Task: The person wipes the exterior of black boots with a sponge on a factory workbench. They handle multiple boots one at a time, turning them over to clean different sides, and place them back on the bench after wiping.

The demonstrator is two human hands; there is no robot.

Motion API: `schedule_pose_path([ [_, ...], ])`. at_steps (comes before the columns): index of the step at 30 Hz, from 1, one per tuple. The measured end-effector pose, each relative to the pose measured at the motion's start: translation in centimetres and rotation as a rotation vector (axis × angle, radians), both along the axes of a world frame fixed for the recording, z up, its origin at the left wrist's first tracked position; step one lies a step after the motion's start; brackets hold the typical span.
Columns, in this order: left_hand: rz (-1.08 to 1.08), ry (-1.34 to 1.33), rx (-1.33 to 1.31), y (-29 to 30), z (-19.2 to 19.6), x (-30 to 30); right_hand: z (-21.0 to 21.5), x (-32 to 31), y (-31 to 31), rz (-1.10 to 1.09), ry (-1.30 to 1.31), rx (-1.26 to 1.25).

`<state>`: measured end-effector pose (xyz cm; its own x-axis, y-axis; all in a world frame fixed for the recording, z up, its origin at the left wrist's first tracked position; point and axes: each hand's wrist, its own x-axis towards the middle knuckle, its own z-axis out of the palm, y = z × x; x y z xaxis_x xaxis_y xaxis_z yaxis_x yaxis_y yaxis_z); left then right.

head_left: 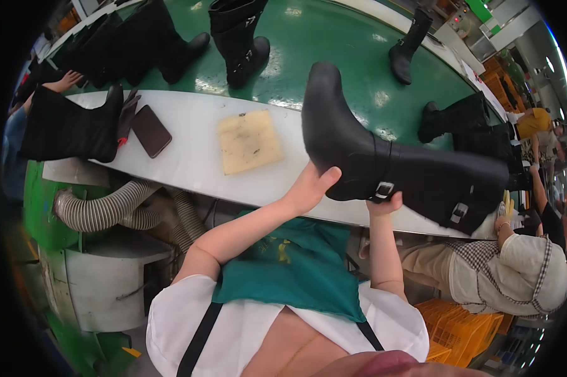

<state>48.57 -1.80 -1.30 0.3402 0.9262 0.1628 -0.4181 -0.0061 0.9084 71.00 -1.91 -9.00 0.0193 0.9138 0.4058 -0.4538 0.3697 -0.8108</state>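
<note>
A tall black boot (352, 141) with buckled straps lies sideways across my two hands, above the white worktop (189, 125). Its toe points away from me and its shaft stretches to the right. My left hand (311, 187) grips the heel end, with the thumb on top. Beside the ankle buckle, my right hand (386, 204) holds the boot from below, its fingers mostly hidden behind the leather. To the left of the boot, a stained yellow foam square (250, 142) lies flat on the worktop.
A dark phone (151, 131) and a dark glove (127, 116) lie left of the foam. Beside them rests another black boot (70, 125). Several boots stand on the green surface (302, 38) beyond. A co-worker (503, 270) is close on my right, near orange crates (459, 330). A ribbed hose (101, 204) runs below left.
</note>
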Motion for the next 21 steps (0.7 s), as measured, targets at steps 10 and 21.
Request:
schedule_pose_path([
  [10,0.087,-0.003,0.048,1.8,-3.0,-1.7,-2.0,-1.1,-2.6,-0.343,-0.815,0.156],
  [21,-0.404,-0.629,-0.891,2.4,-0.2,-0.7,11.4,-7.7,1.4,0.058,-0.584,0.059],
])
